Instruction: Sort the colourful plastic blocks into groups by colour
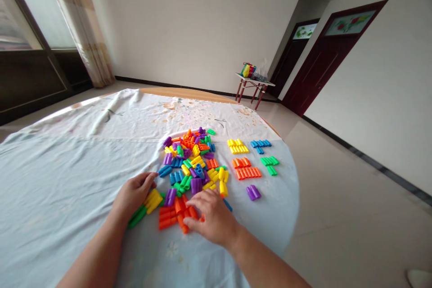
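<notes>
My left hand [135,192] is at the left edge of a mixed pile of coloured plastic tube blocks [195,173]. Its fingers are curled together, with the fingertips at the end of a blue block [165,171]; whether they grip anything is hidden. Beside that hand lie a yellow block [153,201] and a green block [137,217]. My right hand [214,218] is over the near side of the pile, thumb and fingers apart, next to several orange blocks [168,218]. A purple block [170,197] lies between the hands.
Right of the pile are sorted groups: yellow blocks [238,146], blue blocks [261,145], orange blocks [248,173], green blocks [270,164] and purple blocks [254,192]. A pale floral cloth [77,180] covers the round table. Behind stands a small table [256,82] with bags.
</notes>
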A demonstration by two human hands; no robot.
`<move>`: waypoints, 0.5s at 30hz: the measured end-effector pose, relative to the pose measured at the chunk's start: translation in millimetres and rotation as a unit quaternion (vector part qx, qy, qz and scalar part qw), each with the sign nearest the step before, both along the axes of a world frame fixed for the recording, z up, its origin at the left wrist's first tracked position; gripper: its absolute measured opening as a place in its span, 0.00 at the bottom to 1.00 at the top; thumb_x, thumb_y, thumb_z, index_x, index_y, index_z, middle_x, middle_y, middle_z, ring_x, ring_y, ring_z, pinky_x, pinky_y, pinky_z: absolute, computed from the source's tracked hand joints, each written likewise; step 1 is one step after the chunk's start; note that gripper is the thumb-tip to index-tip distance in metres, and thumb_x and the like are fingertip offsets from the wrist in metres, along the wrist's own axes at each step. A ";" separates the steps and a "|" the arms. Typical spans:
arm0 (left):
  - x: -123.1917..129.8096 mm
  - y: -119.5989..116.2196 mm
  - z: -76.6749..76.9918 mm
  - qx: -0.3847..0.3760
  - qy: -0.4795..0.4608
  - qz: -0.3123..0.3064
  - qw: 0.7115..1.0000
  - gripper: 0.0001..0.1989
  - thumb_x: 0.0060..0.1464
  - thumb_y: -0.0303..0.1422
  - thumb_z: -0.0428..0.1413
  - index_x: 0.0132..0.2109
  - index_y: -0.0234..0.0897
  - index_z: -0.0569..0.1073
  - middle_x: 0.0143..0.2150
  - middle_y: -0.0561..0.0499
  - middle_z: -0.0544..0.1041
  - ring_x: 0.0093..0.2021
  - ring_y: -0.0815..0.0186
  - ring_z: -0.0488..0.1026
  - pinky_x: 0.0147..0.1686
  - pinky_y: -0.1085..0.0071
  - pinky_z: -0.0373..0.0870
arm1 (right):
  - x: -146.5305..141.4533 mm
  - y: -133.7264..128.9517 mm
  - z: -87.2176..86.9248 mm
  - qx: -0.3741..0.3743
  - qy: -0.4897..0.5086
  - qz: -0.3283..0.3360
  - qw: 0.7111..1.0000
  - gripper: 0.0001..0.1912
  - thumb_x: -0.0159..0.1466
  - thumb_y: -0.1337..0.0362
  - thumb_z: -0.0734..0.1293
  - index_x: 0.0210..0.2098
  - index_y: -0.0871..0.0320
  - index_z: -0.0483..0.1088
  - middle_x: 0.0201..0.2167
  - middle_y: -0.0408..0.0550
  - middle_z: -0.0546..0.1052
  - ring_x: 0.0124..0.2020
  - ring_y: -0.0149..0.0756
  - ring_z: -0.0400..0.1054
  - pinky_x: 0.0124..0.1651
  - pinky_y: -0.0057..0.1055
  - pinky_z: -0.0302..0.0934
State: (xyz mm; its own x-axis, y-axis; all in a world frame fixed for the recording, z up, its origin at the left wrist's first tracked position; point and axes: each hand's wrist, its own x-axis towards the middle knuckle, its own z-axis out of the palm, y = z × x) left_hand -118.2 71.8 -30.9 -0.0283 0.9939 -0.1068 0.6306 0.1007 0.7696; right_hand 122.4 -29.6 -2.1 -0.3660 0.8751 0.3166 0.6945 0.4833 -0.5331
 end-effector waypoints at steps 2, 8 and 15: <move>0.6 -0.2 0.2 0.001 -0.004 0.000 1.000 0.31 0.47 0.57 0.44 0.41 0.37 0.74 0.25 0.53 0.75 0.19 0.69 0.64 0.20 0.73 0.58 | -2.5 -1.4 -1.5 -0.006 -0.021 -0.004 1.000 0.20 0.55 0.53 0.71 0.44 0.55 0.72 0.39 0.47 0.75 0.43 0.40 0.65 0.50 0.37 0.55; 4.0 -1.5 4.1 0.001 -0.010 0.007 1.000 0.30 0.46 0.57 0.45 0.40 0.37 0.75 0.24 0.53 0.75 0.19 0.68 0.64 0.19 0.73 0.58 | -2.2 -5.1 -5.3 -0.023 -0.052 -0.012 0.998 0.25 0.53 0.49 0.71 0.47 0.53 0.70 0.40 0.45 0.73 0.44 0.40 0.64 0.50 0.37 0.55; 3.1 -0.9 5.3 -0.005 -0.014 0.010 1.000 0.32 0.45 0.57 0.45 0.43 0.37 0.74 0.27 0.52 0.76 0.20 0.68 0.65 0.20 0.73 0.61 | 0.9 -5.7 -6.7 -0.013 -0.055 -0.020 0.998 0.26 0.53 0.44 0.69 0.46 0.52 0.70 0.39 0.45 0.72 0.44 0.40 0.63 0.49 0.37 0.55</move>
State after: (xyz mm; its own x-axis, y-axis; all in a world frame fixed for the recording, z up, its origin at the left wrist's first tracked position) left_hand -115.1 70.9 -25.6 -0.0459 0.9920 -0.1176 0.6066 0.1212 0.7857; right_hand 123.3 -35.3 -8.8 -0.3622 0.8969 0.2536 0.7678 0.4414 -0.4644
